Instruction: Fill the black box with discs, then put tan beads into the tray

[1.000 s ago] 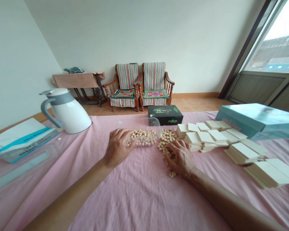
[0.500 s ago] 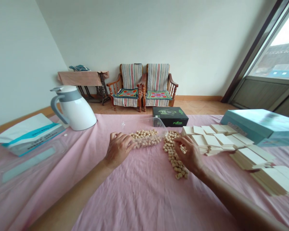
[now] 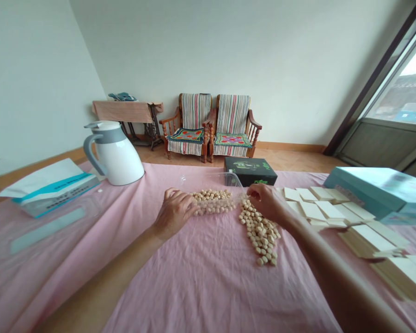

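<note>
A clear plastic box lies in the middle of the pink cloth with many small round tan wooden pieces in it. My left hand is closed on the box's left end, thumb toward me. Beyond the box's right end, a loose pile of the same pieces spreads over the cloth toward me. My right hand is over the far part of that pile, close to the box's right corner. Its fingers are curled together, and what they hold, if anything, is hidden.
Stacked pale wooden tiles stand at right, beside a light blue box. A black box sits behind the clear box. At left are a white jug, a tissue pack and a clear plastic lid.
My right hand has moved away from me, from the middle of the pile to its far end near the box. My left hand keeps its hold. The view has shifted slightly.
</note>
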A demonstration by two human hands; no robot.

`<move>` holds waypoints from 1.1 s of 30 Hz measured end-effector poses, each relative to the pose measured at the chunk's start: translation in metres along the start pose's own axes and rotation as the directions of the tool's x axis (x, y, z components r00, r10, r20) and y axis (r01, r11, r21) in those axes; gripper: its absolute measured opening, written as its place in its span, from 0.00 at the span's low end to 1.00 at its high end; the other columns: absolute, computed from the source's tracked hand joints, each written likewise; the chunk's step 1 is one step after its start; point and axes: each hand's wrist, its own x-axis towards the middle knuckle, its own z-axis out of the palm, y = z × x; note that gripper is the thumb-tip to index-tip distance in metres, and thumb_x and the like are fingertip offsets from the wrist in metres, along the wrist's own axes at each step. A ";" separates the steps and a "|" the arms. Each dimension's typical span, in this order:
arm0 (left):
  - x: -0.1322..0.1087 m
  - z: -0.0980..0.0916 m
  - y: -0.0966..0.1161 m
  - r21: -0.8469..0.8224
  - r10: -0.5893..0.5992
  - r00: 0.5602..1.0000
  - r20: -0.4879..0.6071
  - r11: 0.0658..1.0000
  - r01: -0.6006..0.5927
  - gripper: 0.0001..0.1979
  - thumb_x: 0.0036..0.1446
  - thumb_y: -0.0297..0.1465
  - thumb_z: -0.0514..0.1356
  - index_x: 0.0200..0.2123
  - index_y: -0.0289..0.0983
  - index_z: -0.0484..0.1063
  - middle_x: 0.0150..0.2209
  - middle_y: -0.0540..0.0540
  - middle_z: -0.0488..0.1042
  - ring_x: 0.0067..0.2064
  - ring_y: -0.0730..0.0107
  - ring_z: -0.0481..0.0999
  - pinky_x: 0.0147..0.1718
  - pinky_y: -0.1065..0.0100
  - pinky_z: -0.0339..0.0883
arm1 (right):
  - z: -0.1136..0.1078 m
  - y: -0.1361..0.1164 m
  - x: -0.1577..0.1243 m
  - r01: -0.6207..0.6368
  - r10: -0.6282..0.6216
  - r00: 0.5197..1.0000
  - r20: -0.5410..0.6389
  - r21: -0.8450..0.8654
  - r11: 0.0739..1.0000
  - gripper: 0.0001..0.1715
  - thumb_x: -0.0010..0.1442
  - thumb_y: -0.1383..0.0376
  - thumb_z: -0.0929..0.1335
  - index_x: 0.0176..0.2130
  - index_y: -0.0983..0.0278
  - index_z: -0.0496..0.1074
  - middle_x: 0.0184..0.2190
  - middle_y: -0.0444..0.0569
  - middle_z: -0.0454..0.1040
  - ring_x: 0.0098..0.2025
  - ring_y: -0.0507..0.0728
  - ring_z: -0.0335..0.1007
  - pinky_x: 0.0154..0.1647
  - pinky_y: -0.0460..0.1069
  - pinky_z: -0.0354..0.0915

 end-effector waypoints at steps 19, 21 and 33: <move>-0.003 0.007 -0.012 0.047 0.011 1.000 -0.003 0.999 -0.011 0.10 0.60 0.35 0.55 0.28 0.38 0.65 0.27 0.49 0.72 0.35 0.65 0.70 0.46 0.58 0.56 | 0.007 0.002 -0.012 -0.012 0.002 0.987 0.159 0.063 0.998 0.04 0.49 0.70 0.64 0.26 0.62 0.69 0.23 0.45 0.72 0.24 0.52 0.65 0.26 0.46 0.55; -0.003 0.008 -0.013 0.044 0.013 1.000 -0.009 0.999 -0.013 0.10 0.60 0.35 0.55 0.27 0.38 0.65 0.27 0.49 0.72 0.35 0.65 0.70 0.46 0.58 0.56 | 0.006 -0.002 -0.006 -0.061 0.046 0.997 0.061 0.277 0.959 0.07 0.52 0.66 0.64 0.33 0.63 0.71 0.26 0.45 0.73 0.26 0.51 0.67 0.27 0.45 0.59; -0.002 0.008 -0.013 0.029 0.008 1.000 -0.023 1.000 -0.007 0.08 0.58 0.33 0.57 0.27 0.38 0.65 0.26 0.49 0.72 0.35 0.64 0.70 0.45 0.58 0.56 | 0.021 0.018 -0.012 -0.081 0.121 0.960 0.253 -0.162 0.983 0.05 0.50 0.71 0.63 0.27 0.64 0.68 0.27 0.49 0.72 0.30 0.53 0.65 0.30 0.47 0.53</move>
